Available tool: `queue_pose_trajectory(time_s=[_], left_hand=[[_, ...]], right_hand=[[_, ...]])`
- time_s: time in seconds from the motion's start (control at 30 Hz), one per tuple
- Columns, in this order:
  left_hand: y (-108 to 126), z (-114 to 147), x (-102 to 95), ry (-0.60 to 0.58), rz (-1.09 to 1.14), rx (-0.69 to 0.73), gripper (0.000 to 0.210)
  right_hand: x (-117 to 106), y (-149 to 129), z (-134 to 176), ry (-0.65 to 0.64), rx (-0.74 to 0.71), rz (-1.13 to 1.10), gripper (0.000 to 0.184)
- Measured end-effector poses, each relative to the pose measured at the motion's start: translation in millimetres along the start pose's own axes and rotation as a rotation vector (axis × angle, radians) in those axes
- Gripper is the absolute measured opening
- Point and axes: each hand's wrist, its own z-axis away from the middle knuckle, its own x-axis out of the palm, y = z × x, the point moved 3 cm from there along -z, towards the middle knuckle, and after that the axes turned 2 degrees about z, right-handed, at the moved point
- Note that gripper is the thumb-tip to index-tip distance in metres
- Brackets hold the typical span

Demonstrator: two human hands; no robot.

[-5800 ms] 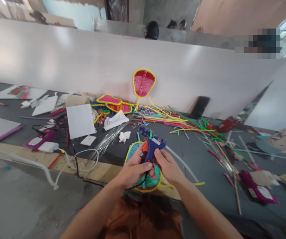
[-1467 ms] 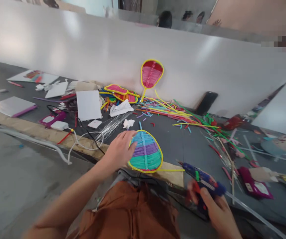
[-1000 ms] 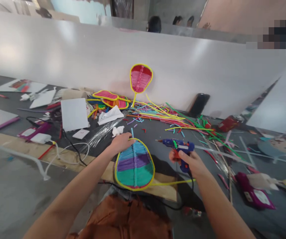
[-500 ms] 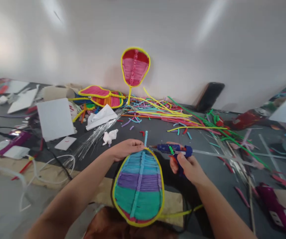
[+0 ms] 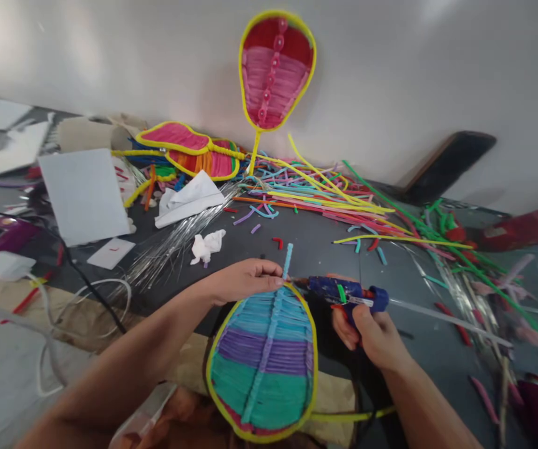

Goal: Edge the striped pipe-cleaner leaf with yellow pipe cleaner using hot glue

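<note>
My left hand [image 5: 250, 282] pinches the top edge of an oval pipe-cleaner panel [image 5: 292, 358] with teal, purple and blue bands and a yellow rim. A light-blue pipe cleaner [image 5: 269, 330] runs down its middle and sticks out past the top. My right hand [image 5: 367, 330] is closed around a dark blue hot glue gun [image 5: 337, 289]. The gun's nozzle is close to the rim beside my left fingertips; whether it touches I cannot tell. A long clear glue stick [image 5: 447, 321] extends from the gun's back.
A pink and red pipe-cleaner panel [image 5: 278, 81] stands against the wall. Loose pipe cleaners [image 5: 325, 199] lie across the table, near a phone [image 5: 451, 165]. White cards [image 5: 84, 196], crumpled tissue [image 5: 207, 246], silver strands [image 5: 170, 249] and cables [image 5: 88, 284] are on the left.
The view has shifted closer and lower, so the background appears larger. My hands, the panel and the glue gun keep nearly the same positions relative to each other.
</note>
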Motion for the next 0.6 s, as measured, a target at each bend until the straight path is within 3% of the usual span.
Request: queue_pose_trajectory(time_s=[0.1, 0.27, 0.6], left_hand=[[-0.2, 0.7, 0.0, 0.005, 0.032, -0.011, 0.023], [-1.5, 2.0, 0.2, -0.023, 0.024, -0.005, 0.023], [-1.1, 6.1, -0.5, -0.065, -0.084, -0.006, 0.023]], right_hand=[[0.2, -1.5, 0.2, -0.044, 0.011, 0.035, 0.055], [0.3, 0.1, 2.9, -0.039, 0.04, -0.001, 0.05], [-4.3, -2.6, 6.5, -0.046, 0.037, -0.028, 0.065]])
